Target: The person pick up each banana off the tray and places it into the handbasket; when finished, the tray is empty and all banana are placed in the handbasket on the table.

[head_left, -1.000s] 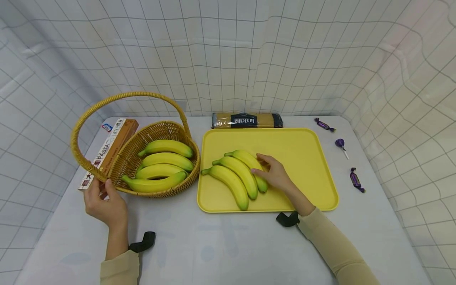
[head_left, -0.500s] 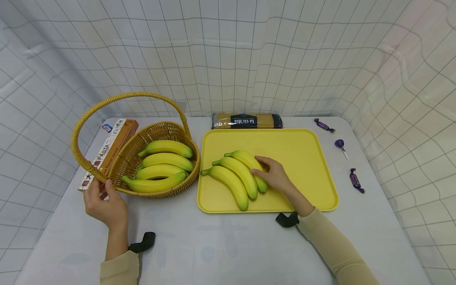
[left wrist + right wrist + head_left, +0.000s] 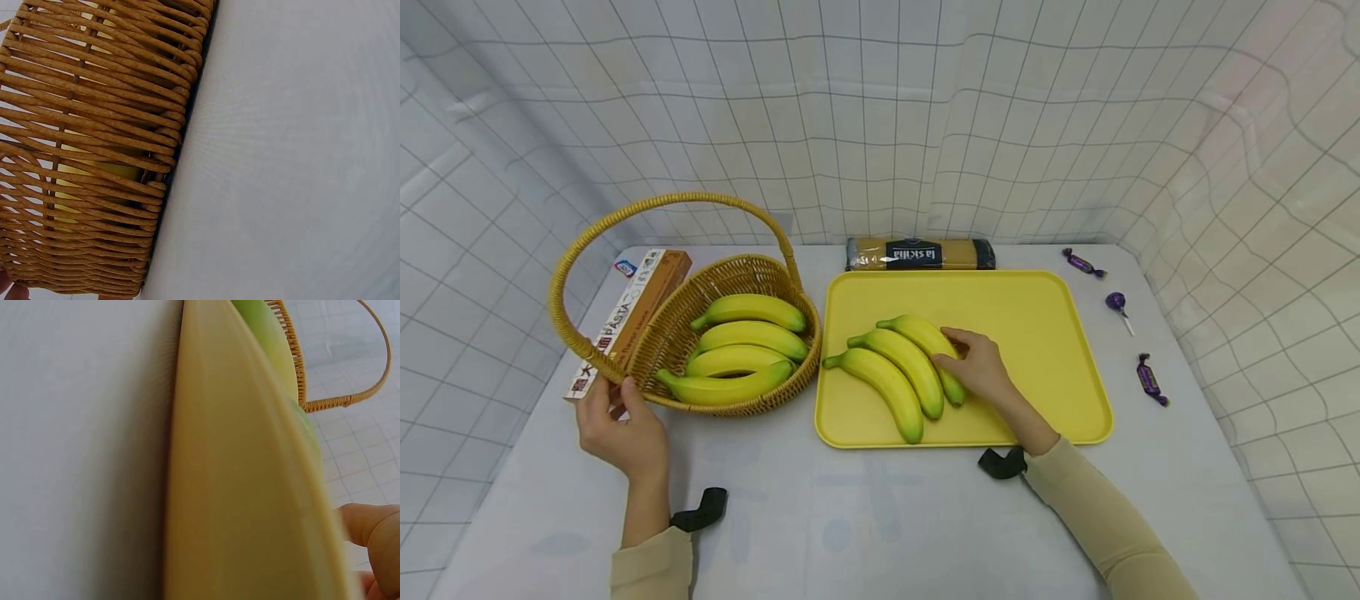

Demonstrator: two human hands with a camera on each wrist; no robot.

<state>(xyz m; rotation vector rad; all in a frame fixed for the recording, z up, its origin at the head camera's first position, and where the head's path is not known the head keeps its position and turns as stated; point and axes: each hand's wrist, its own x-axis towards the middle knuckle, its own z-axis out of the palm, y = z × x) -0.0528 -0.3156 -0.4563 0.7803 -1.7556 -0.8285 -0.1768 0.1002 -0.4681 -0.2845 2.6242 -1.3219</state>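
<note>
In the head view, my left hand (image 3: 625, 429) holds the wicker basket (image 3: 760, 407) at its left rim, by the foot of the tall handle. Several bananas (image 3: 748, 335) lie side by side in the basket. On the yellow tray (image 3: 1037, 358) are three more bananas, stems toward the upper left. My right hand (image 3: 977, 367) pinches the rightmost banana (image 3: 925, 335) between thumb and fingers. Beside it lie the middle banana (image 3: 906, 367) and the left banana (image 3: 880, 383). In the right wrist view the tray's side (image 3: 237, 475) covers most of the banana row.
A pasta box (image 3: 632, 312) lies against the basket's left side. Behind the tray is a packet of spaghetti (image 3: 920, 254). Two wrapped candies, one upper (image 3: 1083, 262) and one lower (image 3: 1150, 379), and a lollipop (image 3: 1117, 305) lie right of the tray.
The rightmost banana has shifted slightly to the right along with my right hand, widening the gap at its stem. My left hand and the basket have stayed put.
</note>
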